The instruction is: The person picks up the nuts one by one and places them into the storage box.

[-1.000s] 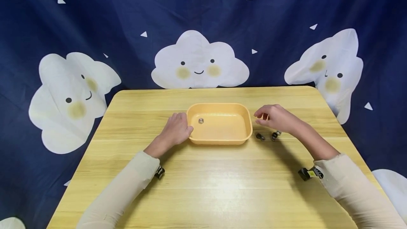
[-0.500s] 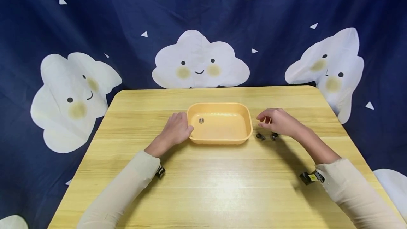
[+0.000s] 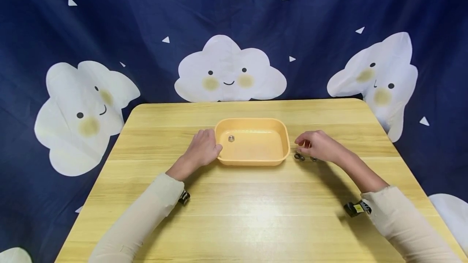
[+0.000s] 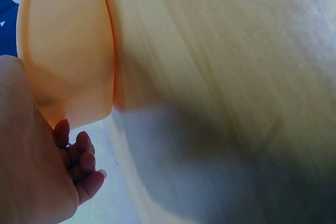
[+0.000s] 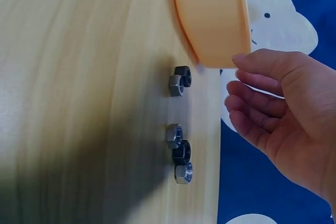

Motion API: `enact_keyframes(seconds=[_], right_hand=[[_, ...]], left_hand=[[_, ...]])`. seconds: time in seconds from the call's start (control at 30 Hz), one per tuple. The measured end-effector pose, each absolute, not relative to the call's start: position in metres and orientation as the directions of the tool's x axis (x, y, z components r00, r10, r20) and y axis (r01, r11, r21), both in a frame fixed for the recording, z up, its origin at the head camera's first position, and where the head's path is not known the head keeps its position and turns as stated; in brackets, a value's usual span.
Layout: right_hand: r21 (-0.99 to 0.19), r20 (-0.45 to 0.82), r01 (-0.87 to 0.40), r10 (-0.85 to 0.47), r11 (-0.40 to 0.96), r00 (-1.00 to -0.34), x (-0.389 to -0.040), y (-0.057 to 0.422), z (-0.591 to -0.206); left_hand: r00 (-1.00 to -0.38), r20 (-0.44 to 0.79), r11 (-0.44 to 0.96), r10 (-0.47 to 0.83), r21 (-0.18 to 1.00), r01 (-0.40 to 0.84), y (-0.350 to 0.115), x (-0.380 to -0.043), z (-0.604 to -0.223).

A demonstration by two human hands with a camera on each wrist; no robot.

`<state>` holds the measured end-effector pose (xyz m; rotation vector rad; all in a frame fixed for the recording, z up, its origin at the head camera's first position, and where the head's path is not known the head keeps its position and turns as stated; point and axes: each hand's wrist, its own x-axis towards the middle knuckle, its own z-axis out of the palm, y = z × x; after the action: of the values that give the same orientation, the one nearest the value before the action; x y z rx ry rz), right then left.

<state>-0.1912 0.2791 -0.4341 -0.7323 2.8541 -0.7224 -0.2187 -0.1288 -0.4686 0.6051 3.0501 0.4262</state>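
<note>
My left hand [image 3: 203, 149] grips the left end of a shallow yellow-orange plastic tray [image 3: 252, 162], its thumb at the rim. In the left wrist view the fingertips [image 4: 86, 161] curl at the tray's end. Inside the tray, near its left side, lies one hex nut [image 3: 231, 138]. My right hand [image 3: 319, 145] hovers just right of the tray with loosely bent fingers and holds nothing. Close by it on the table are several hex nuts in two groups: a black nut [image 5: 184, 72] with a silver nut [image 5: 176, 85], and a black nut [image 5: 181, 152] between two silver ones.
Everything stands on a light wooden table [image 3: 234, 206] with rounded far corners. Behind it hangs a dark blue curtain [image 3: 146, 19] printed with white smiling clouds. A small black camera [image 3: 352, 209] sits at my right wrist.
My right hand has come down slightly toward the near side and now covers part of the right-hand group of nuts in the head view. The left hand and tray stay put.
</note>
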Motion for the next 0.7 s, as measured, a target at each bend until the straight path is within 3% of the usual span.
enact_keyframes(seconds=[0.7], right_hand=[[-0.429, -0.084, -0.409, -0.487, 0.805, -0.870, -0.183, 0.273, -0.452]], left_hand=[[-0.926, 0.060, 0.884, 0.374, 0.281, 0.375, -0.128, -0.218, -0.469]])
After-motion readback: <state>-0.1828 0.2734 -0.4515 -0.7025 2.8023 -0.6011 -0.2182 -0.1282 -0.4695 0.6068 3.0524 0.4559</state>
